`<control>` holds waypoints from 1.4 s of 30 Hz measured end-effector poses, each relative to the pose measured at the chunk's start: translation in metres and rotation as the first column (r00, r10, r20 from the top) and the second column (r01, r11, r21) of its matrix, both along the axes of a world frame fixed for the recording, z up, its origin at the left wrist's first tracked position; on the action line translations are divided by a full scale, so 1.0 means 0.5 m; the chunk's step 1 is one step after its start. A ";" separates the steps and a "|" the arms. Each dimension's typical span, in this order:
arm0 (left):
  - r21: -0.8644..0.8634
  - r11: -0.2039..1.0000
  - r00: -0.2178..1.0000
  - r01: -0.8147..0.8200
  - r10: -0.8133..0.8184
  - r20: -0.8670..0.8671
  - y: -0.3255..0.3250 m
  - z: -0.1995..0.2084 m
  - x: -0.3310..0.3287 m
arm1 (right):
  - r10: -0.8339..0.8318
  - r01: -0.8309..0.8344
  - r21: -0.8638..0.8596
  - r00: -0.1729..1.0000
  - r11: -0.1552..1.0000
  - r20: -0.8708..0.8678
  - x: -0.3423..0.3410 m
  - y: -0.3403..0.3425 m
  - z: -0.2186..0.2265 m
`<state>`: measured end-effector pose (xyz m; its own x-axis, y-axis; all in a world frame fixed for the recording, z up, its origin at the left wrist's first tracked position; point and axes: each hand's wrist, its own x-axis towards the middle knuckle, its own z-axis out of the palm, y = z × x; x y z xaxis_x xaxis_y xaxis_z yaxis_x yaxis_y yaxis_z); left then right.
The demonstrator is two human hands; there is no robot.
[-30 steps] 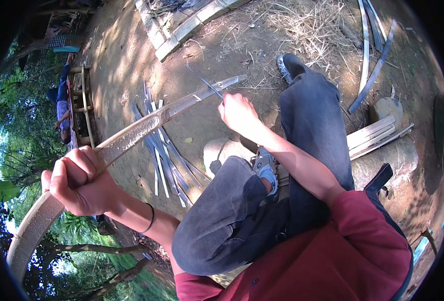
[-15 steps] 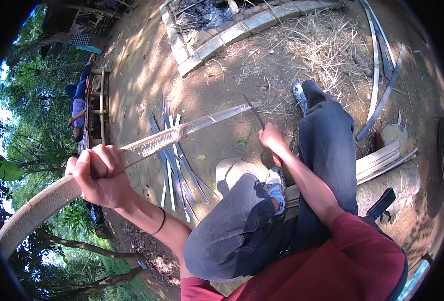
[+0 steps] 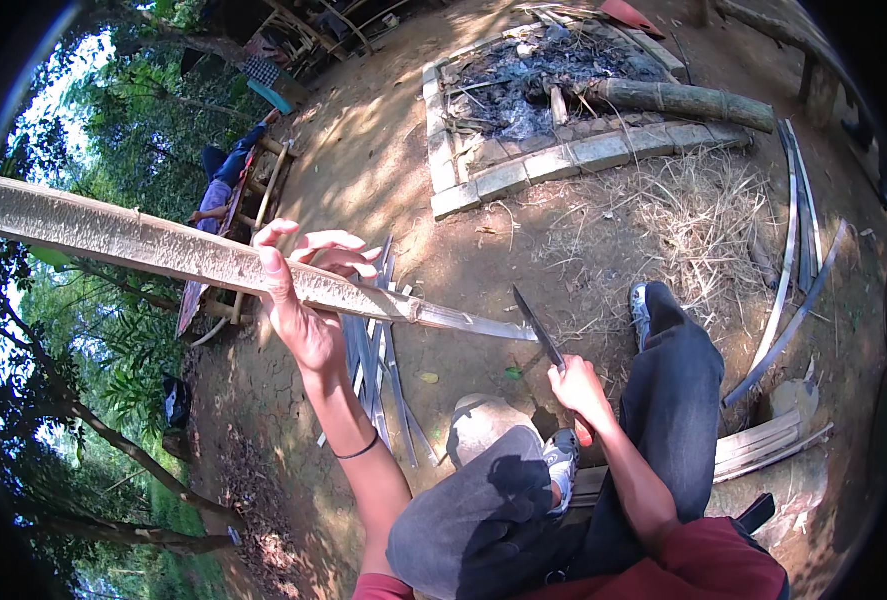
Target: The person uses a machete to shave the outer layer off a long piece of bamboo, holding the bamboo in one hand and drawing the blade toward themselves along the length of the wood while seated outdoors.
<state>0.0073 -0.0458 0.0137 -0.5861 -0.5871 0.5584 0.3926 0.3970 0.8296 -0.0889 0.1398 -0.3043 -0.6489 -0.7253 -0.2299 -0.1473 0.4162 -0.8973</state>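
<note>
A long split length of bamboo (image 3: 163,245) slants from the left edge down to a narrow pale tip near the middle. My left hand (image 3: 308,290) holds it loosely, thumb on the near side and fingers loosely stretched on the other. In my right hand (image 3: 578,388) is a knife (image 3: 537,327) with a dark blade pointing up and away. The blade crosses at the bamboo's tip; whether its edge has bitten in cannot be made out. My right fist wraps the handle, hiding most of it.
Loose flat strips (image 3: 368,375) lie beyond my left knee. A brick-edged fire pit (image 3: 508,180) holds ash and a bamboo pole (image 3: 678,100). Shavings (image 3: 703,220) and long strips (image 3: 783,290) lie at right, split pieces (image 3: 753,448) by my leg. Someone (image 3: 221,180) reclines on a bench.
My left hand has loosened its fingers and shifted right along the bamboo, whose left part now sits higher. The knife remains at the tip. The view has turned, showing more of the fire pit.
</note>
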 end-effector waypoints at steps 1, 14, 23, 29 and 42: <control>0.013 0.999 0.998 -0.033 0.034 -0.055 0.003 -0.023 -0.010 | 0.001 -0.001 -0.020 1.000 1.000 -0.001 -0.006 0.003 0.019; -0.021 0.959 0.935 -0.283 0.271 -0.228 0.013 -0.094 -0.086 | 0.105 -0.019 -0.349 0.968 0.937 0.227 0.029 0.029 0.305; 0.012 0.886 0.850 -0.464 0.449 -0.274 0.055 -0.098 -0.129 | 0.105 -0.084 -0.133 0.982 0.988 0.158 0.091 -0.028 0.232; -0.019 0.917 0.877 -0.400 0.376 -0.299 0.049 -0.100 -0.110 | 0.143 -0.122 -0.211 0.986 0.970 0.089 0.067 -0.023 0.314; 0.019 0.934 0.880 -0.358 0.344 -0.327 0.047 -0.129 -0.103 | 0.081 -0.102 -0.290 0.993 0.951 -0.086 0.067 -0.017 0.311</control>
<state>-0.0443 -0.0225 -0.0509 -0.1317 -0.6939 0.7079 0.4622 0.5888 0.6631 -0.0553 0.1312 -0.1487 -0.5835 -0.8108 0.0470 -0.2409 0.1175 -0.9634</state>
